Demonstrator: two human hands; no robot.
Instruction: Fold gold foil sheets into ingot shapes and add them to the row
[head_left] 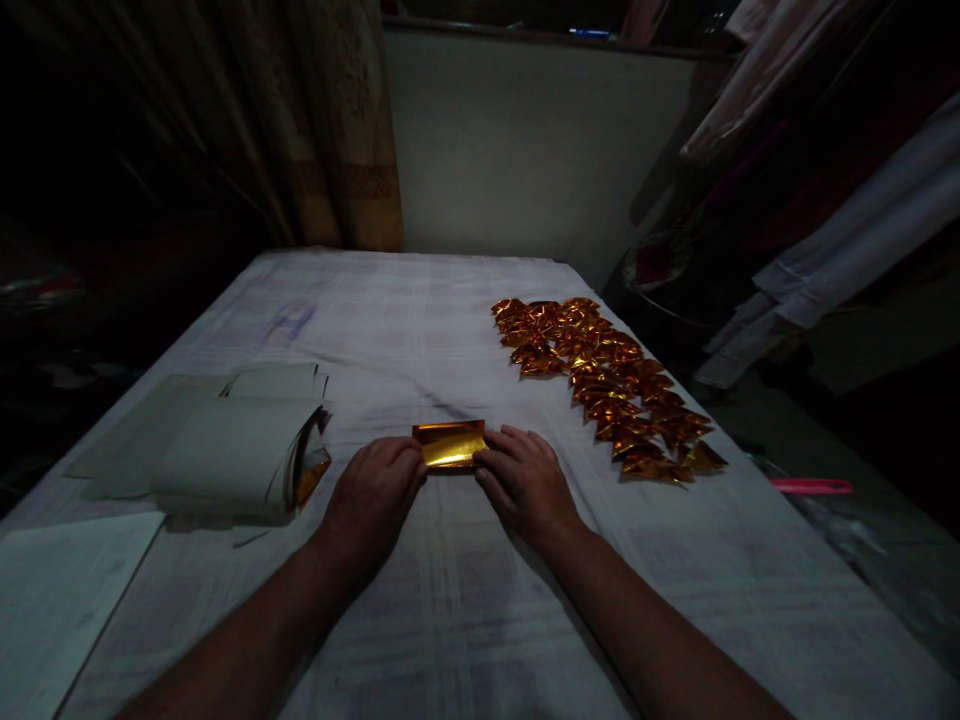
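Holding one gold foil piece (pixel 451 445) on the cloth-covered table (pixel 390 330), with the left hand (pixel 375 490) closed on its left end and the right hand (pixel 529 480) closed on its right end. Looks only partly shaped: bright along the middle, with darker bands along both long edges, apparently turned up, and without pointed tips.

Seems well under way, judging by the layout. Note, beyond and to the right of the foil piece, a large batch of folded foil shapes (pixel 604 383), apparently done, in overlapping slanting rows. Note, to the left of the foil piece and past the left hand, a loose stack of pale sheets (pixel 232 450), with gold showing at the edge facing the foil piece; presumably left to work through.

Count two hands, one foil piece between them, one stack, one separate white sheet (pixel 67 590) farther left of the foil piece and nearer the body, and one pink object (pixel 812 486) far to its right, past the table edge. Count roughly two dozen or more folded foil shapes; cannot give an exact figure because of overlap and dim light, nor one for the stacked sheets.
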